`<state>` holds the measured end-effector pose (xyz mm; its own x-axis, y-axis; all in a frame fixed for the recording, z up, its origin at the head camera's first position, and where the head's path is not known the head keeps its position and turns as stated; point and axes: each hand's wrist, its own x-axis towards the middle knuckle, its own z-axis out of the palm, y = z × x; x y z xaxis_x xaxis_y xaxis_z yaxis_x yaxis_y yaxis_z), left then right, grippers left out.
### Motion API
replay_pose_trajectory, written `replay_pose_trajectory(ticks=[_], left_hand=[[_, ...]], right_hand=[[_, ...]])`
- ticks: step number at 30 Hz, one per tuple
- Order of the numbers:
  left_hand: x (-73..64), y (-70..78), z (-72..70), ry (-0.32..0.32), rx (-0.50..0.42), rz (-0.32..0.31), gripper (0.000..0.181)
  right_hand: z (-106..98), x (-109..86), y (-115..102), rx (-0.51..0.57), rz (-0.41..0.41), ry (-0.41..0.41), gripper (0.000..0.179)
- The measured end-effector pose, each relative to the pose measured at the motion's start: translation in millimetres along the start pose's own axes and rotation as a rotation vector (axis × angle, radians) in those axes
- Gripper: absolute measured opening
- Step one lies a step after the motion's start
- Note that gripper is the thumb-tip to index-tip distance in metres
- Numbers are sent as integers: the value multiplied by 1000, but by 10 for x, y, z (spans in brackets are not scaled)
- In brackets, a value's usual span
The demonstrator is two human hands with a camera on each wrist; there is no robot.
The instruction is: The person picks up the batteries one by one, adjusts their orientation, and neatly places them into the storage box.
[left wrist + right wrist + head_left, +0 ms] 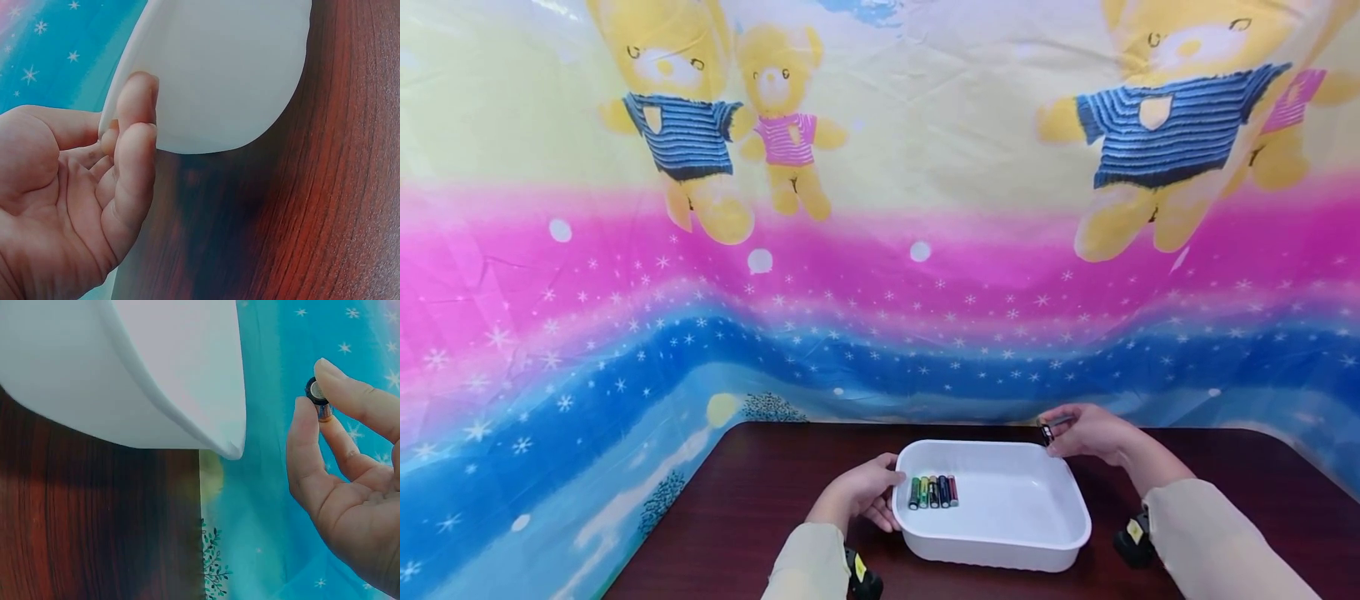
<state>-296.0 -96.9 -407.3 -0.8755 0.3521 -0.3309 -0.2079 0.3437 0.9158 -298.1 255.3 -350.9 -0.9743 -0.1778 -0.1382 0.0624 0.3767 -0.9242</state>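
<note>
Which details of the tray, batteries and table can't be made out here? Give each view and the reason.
- Head view: lettering on the five batteries in the white tray; too small.
- Head view: the near edge of the table; cut off by the picture's bottom edge.
- Left wrist view: the rest of the white tray; cut off by the top edge.
- Right wrist view: most of the held battery; hidden by the right hand.

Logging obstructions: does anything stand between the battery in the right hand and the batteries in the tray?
Possibly the tray's far rim, near the held battery; past it, bare tray floor reaches the five batteries.
</note>
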Motion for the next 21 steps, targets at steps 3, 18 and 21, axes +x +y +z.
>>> replay_pose_trajectory(ticks=[3,18,21], left_hand=[[9,-9,-1,1,-3,2,42],[1,-11,2,4,-4,-1,43],[0,-12,5,15,-6,-2,43]], right_hand=[[22,27,-3,5,4,1,62],[109,130,-18,45,4,-23,67],[120,146,-28,56,-5,-38,69]])
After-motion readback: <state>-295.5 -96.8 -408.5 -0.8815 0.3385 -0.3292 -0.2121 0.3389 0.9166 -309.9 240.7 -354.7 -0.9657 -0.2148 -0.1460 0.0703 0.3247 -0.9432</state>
